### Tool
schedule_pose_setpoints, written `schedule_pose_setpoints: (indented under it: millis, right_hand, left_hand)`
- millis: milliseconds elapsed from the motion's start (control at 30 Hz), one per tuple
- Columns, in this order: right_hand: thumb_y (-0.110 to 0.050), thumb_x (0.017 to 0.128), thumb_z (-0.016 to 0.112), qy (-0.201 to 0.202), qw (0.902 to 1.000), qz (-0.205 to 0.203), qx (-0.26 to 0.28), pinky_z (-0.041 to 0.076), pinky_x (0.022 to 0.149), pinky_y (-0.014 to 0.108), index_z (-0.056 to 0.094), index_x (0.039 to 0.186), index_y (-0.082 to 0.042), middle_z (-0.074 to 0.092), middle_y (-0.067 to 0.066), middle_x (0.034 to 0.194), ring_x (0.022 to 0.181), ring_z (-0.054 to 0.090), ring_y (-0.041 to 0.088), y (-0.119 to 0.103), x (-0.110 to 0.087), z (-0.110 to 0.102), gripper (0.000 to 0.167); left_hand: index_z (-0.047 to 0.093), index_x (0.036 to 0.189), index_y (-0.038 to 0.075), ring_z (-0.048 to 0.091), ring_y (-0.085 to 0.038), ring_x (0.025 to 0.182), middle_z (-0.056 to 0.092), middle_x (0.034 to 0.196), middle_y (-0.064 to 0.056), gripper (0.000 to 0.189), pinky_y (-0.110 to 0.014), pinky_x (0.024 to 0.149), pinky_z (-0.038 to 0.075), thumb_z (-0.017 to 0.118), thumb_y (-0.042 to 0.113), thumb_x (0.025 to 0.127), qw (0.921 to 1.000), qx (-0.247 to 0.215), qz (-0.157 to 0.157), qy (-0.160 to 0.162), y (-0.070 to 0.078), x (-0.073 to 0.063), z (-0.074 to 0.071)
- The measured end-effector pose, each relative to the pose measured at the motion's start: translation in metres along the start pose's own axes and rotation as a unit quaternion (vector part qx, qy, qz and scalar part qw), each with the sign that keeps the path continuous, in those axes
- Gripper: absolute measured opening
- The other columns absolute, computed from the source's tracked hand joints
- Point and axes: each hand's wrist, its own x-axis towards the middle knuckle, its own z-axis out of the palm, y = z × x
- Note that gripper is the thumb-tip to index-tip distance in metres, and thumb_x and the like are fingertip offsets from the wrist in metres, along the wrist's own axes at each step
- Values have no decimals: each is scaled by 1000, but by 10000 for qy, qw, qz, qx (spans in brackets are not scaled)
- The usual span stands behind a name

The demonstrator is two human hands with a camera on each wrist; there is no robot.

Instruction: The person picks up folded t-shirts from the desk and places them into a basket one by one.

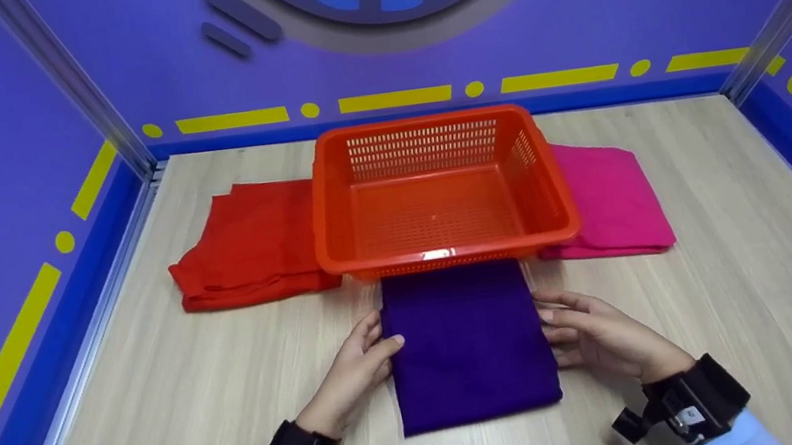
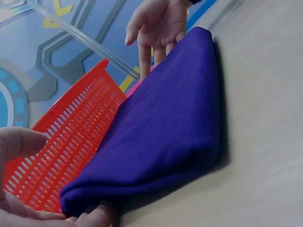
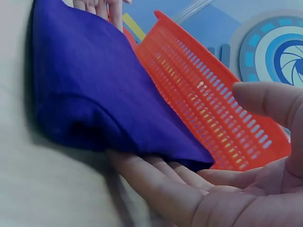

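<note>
A folded purple cloth [image 1: 470,349] lies flat on the table, its far edge right at the front of an orange-red plastic basket [image 1: 438,254]. At its left side is my left hand [image 1: 354,371]; the left wrist view shows the fingertips tucked at the cloth's lower edge [image 2: 137,182] and the thumb [image 2: 21,142] raised apart from it. My right hand [image 1: 602,333] is at the opposite side. In the right wrist view its extended fingers [image 3: 156,184] reach under the cloth's edge, with the thumb lifted away.
A folded red cloth [image 1: 254,240] lies left of the basket, and a folded pink cloth [image 1: 616,199] lies to its right, partly behind the rim. Blue-purple panels [image 1: 423,72] with yellow marks border the wooden table [image 1: 738,301] at the back and sides.
</note>
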Motion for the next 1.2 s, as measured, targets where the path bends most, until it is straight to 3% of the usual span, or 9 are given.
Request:
schedule_pose_setpoints:
  millis: [100,200,300,433,600,800,1000,1200]
  right_hand:
    - [-12,108,43,-268,9994,-42,225,55,93,44,13,156,9,66,8,129,116,65,23,3,4,0,60]
    - [-12,108,42,-419,9981,4,462,55,93,43,28,152,5,67,9,127,116,65,24,7,7,2,49]
    - [-10,108,42,-507,9965,40,658,55,93,43,41,141,0,68,9,122,113,65,24,10,11,5,35]
    - [-9,107,44,-464,9959,3,771,55,91,40,49,131,-3,69,8,116,107,67,22,14,16,13,26]
    - [-6,102,53,-46,9973,111,722,58,89,40,54,124,-6,72,8,111,102,70,22,21,24,25,22]
    - [-4,99,57,344,9959,248,794,58,88,40,53,125,-9,72,10,111,101,71,24,29,31,33,27]
    - [-3,100,55,382,9946,239,934,59,88,40,53,123,-9,73,10,109,100,72,24,30,33,32,24]
    - [-4,100,58,564,9944,194,875,59,86,40,49,127,-8,72,10,108,98,72,24,30,33,35,29]
  left_hand:
    - [11,160,0,47,-34,136,30,160,-25,80,-47,111,42,60,16,99,9991,-398,2,-168,-5,4,4]
    - [15,160,0,55,-28,127,40,154,-23,74,-42,106,47,57,11,99,9980,-552,93,-284,-9,7,8]
    - [15,158,-4,53,-30,129,38,155,-26,71,-42,111,42,52,5,99,9988,-393,215,-219,-13,9,12]
    - [7,158,-8,35,-37,144,22,161,-28,72,-47,121,26,48,1,99,9995,-97,289,-21,-14,11,16]
    - [2,158,-7,20,-40,150,12,164,-28,74,-49,123,17,46,0,100,9997,-77,248,-20,-16,16,22]
    - [1,160,-3,26,-38,148,11,165,-26,74,-48,122,23,46,2,101,9997,-180,180,-65,-19,17,25]
    - [5,160,0,44,-32,135,21,162,-25,70,-45,115,35,44,3,102,9996,-216,101,-137,-18,16,21]
    - [4,160,-1,34,-33,142,19,164,-24,70,-46,120,27,44,4,103,9997,-162,82,-155,-17,16,20]
